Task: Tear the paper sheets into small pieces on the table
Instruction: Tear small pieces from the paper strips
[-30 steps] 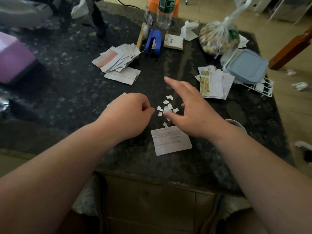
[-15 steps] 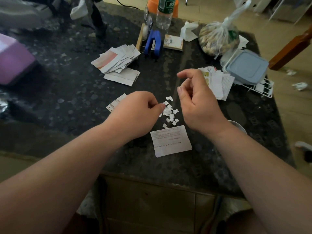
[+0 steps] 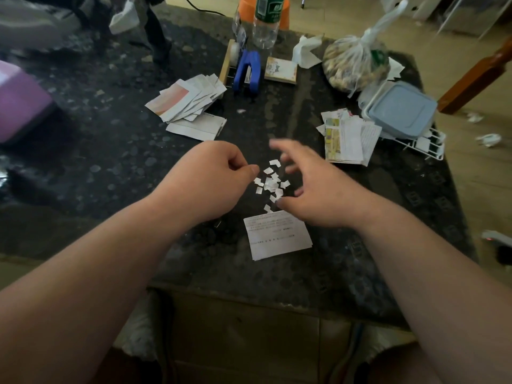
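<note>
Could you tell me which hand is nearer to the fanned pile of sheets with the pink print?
Left. The left hand lies just on the person's side of the fanned pile; the right hand is farther right, beyond the torn pieces.

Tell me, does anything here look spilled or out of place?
Crumpled white paper scraps lie on the pale wooden floor right of the dark stone table, apart from the heap of small white torn pieces on it.

Left hand (image 3: 210, 177) loosely fisted, thumb against forefinger; right hand (image 3: 321, 189) palm-down, fingers spread and blurred
</note>
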Available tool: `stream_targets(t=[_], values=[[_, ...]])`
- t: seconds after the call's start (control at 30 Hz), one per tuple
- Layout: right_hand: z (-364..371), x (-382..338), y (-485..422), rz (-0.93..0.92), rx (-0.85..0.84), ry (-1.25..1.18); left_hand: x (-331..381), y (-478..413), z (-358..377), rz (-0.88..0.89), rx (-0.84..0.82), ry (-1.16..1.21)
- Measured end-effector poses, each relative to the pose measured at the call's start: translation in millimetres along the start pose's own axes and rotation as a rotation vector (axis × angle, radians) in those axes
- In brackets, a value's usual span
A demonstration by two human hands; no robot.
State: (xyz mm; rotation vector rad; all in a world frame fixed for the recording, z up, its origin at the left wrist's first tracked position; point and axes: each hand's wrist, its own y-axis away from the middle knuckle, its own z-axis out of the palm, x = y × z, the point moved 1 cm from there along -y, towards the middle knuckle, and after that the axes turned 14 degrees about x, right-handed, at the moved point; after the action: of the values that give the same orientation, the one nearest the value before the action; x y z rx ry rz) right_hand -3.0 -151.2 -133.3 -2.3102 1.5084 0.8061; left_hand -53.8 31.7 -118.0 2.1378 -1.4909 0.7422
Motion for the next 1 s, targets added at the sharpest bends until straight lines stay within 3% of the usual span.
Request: stream_targets(t=[0.03, 0.17, 0.23, 0.5, 0.67, 0.77, 1.0], values=[[1.3, 1.7, 0.3, 0.027, -0.011, 0.042, -0.8, -0.8, -0.6, -0.007, -0.009, -0.009], [-7.2, 2.0, -5.4, -0.021, 0.377, -0.043, -3.3, -0.4, -1.4, -0.026, -0.023, -0.016], [-8.3, 0.0, -4.5, -0.031, 0.415, -0.043, -2.6, 1.5, -1.0, -0.016, -0.012, -0.037], [-31.0, 4.6, 8.2, 0.153, 0.244, 0.053, 5.4, 8.8, 2.6, 0.026, -0.051, -0.035], [-64.4, 35.3, 33.2, 0.433, 0.037, 0.396, 19.9, 15.0, 11.4, 0.075, -0.088, 0.034], [-60.4, 48.9, 57.9, 0.471, -0.14, 0.473, 37.9, 22.0, 14.2, 0.11, -0.056, -0.018], [-45.4, 71.9, 72.7, 0.406, 0.019, 0.388, 66.6, 44.9, 34.6, 0.087, 0.032, 0.103]])
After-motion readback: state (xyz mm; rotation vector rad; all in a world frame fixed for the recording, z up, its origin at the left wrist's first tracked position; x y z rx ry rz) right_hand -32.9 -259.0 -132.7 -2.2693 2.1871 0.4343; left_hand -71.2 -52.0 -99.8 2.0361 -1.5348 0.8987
